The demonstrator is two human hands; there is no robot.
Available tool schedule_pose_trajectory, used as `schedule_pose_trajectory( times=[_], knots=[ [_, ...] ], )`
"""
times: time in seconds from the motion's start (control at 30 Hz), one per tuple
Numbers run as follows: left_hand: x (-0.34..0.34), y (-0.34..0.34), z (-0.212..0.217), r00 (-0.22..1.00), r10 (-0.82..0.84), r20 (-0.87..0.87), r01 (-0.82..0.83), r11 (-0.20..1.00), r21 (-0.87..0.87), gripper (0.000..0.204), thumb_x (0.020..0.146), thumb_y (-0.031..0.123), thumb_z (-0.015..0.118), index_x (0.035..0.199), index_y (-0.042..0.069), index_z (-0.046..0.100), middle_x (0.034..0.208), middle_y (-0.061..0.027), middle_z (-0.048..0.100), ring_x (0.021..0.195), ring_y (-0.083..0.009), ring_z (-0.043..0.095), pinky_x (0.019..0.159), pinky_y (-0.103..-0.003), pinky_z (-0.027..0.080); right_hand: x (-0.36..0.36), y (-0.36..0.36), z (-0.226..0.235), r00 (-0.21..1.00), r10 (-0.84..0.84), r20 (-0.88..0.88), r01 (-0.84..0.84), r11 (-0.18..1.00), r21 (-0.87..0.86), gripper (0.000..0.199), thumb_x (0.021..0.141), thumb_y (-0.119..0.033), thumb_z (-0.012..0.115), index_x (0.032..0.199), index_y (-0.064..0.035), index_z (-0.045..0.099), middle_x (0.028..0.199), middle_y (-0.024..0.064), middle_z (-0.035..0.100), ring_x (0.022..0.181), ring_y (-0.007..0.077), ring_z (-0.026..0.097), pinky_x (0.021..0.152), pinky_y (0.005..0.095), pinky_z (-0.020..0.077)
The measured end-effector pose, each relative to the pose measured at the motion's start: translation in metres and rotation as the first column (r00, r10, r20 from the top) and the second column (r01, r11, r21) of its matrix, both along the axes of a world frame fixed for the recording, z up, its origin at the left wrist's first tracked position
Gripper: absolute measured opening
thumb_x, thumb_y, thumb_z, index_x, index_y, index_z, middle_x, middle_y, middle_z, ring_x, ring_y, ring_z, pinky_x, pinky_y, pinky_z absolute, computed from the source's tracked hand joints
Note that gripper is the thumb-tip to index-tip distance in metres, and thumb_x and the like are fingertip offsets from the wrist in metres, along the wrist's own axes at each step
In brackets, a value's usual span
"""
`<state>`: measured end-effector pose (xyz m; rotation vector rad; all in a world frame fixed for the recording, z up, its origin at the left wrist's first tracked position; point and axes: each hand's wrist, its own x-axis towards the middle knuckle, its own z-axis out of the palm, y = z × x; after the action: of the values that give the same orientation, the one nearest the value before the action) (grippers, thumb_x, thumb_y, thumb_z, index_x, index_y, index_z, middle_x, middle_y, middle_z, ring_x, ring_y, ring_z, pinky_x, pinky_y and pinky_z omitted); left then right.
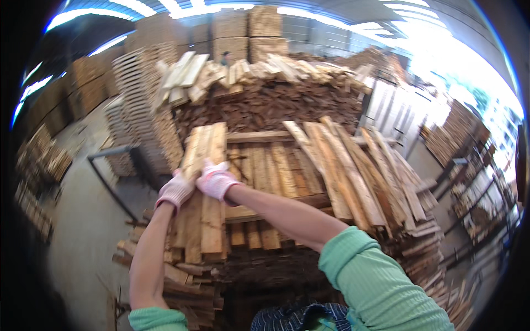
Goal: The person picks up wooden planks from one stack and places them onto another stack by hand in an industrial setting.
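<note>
I have both hands up front, left of centre in the frame, in white-and-pink knit gloves. Left hand sits at the left edge of the planks, fingers partly bent. Right hand is just beside it, over their right side, thumb pointing up the frame. Fingertips hidden on both; I can't tell how tight either hold is. Planks lie side by side, long axis running up the frame, on a big wood pile. Right of them, centre frame, a layer of slats lies lower. Loose boards fan out right of centre, overlapping, tilted. Behind, upper middle: heap of brown wood pieces, pale boards on top. Tall slat stack upper left. Dark metal frame stands left, on grey floor.
</note>
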<state>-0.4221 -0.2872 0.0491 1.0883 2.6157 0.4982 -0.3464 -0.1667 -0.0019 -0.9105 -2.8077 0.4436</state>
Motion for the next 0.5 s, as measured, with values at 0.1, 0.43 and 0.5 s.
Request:
schedule_pose_trajectory(
  times=[0.1, 0.43, 0.5],
  knots=[
    [0.038, -0.009, 0.011, 0.938, 0.131, -0.320, -0.136, 0.991, 0.006, 0.078, 0.096, 0.054, 0.056, 0.157, 0.018, 0.023, 0.151, -0.0279, 0.043, 0.135, -0.0494, 0.045, 0.107, -0.054, 0.043, 0.036, -0.001, 0.034, 0.986, 0.152, -0.072, -0.148, 0.987, 0.058, 0.047, 0.097, -0.029, 0.052, 0.127, 0.0056, 0.062, 0.144, 0.0294, 0.050, 0.119, 0.0474, 0.060, 0.102, 0.0415, 0.0499],
    [0.122, -0.029, 0.053, 0.781, -0.460, -0.424, 0.596, 0.752, 0.282, 0.040, 0.093, 0.024, 0.068, 0.127, 0.004, 0.061, 0.119, -0.0178, 0.065, 0.109, -0.0318, 0.063, 0.093, -0.041, 0.054, 0.274, 0.058, 0.182, 0.967, -0.219, 0.130, 0.217, 0.976, 0.030, 0.062, 0.095, -0.028, 0.056, 0.149, -0.0056, 0.037, 0.121, 0.0248, 0.059, 0.078, 0.0203, 0.065, 0.058, 0.0264, 0.0562],
    [0.161, -0.011, 0.072, 0.819, -0.572, -0.046, 0.557, 0.772, 0.306, 0.040, 0.097, 0.025, 0.065, 0.129, 0.002, 0.060, 0.118, -0.0169, 0.066, 0.100, -0.0262, 0.066, 0.087, -0.037, 0.057, 0.322, 0.064, 0.162, 0.879, -0.408, 0.248, 0.393, 0.913, 0.111, 0.068, 0.097, -0.028, 0.055, 0.153, -0.0009, 0.027, 0.123, 0.0278, 0.060, 0.089, 0.0237, 0.066, 0.064, 0.0318, 0.0565]
  ],
)
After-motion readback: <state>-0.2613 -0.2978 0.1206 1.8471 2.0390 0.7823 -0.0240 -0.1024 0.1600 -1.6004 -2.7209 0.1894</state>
